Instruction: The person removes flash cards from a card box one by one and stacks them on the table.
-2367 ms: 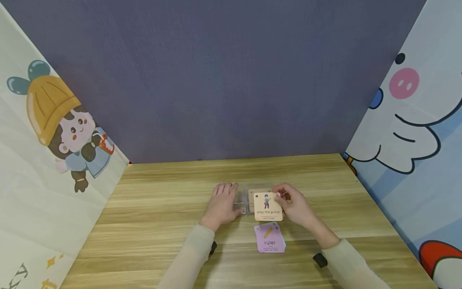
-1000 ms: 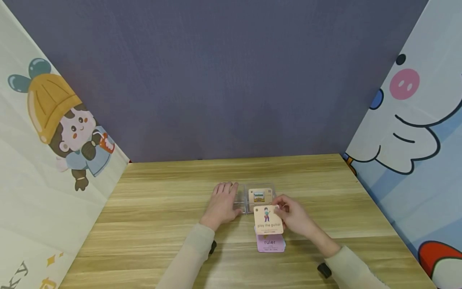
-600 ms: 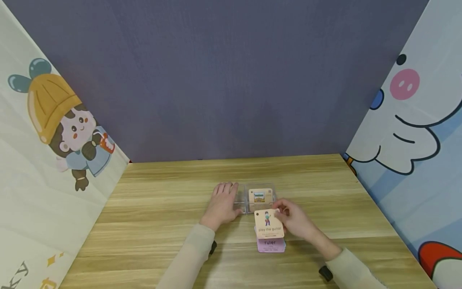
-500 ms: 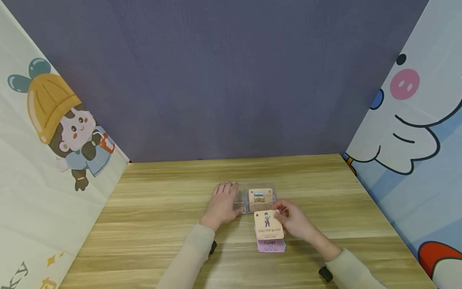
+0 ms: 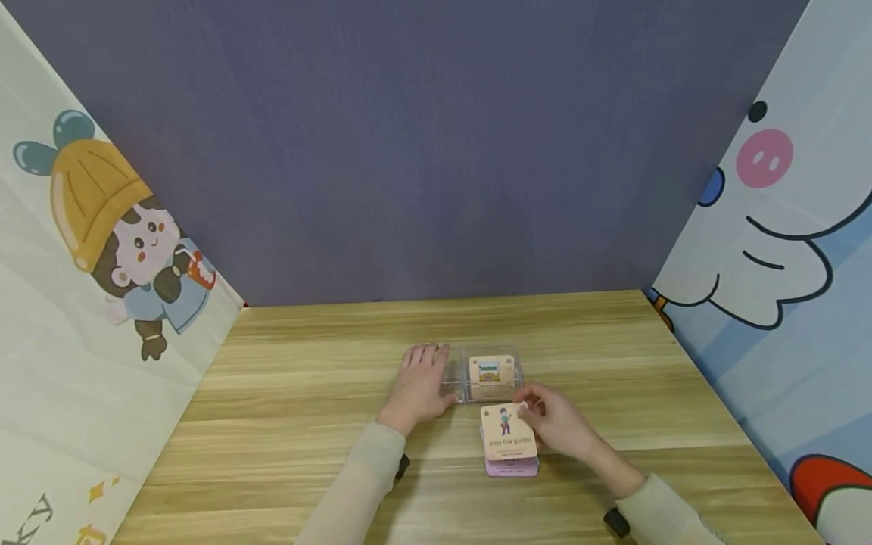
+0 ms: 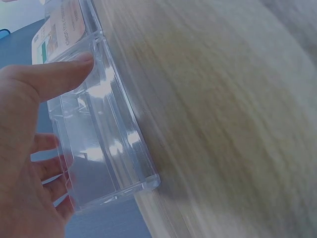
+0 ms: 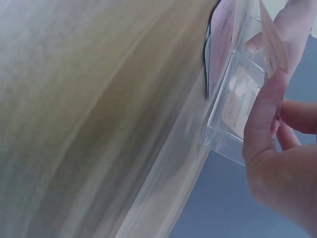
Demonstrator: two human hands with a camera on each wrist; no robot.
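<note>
A clear plastic card box (image 5: 455,371) with two compartments lies at the middle of the table. My left hand (image 5: 418,382) holds its left half, the thumb on the near side and the fingers along the far side. That half shows bare plastic in the left wrist view. Beige flash cards (image 5: 492,372) with a small picture on top lie in the right compartment. My right hand (image 5: 559,420) pinches a beige "play the guitar" flash card (image 5: 507,439) by its upper right corner. The card is tilted over a pile of purple flash cards (image 5: 512,469), covering most of it in the head view.
The wood-grain table (image 5: 286,409) spreads around the box and cards. A dark blue panel (image 5: 436,151) stands behind it. Cartoon-printed walls rise at the left (image 5: 41,318) and right (image 5: 831,318).
My right hand has brought the guitar card from over the box's right compartment toward me, above the purple pile. The picture card in the box has come into view. My left hand stays put.
</note>
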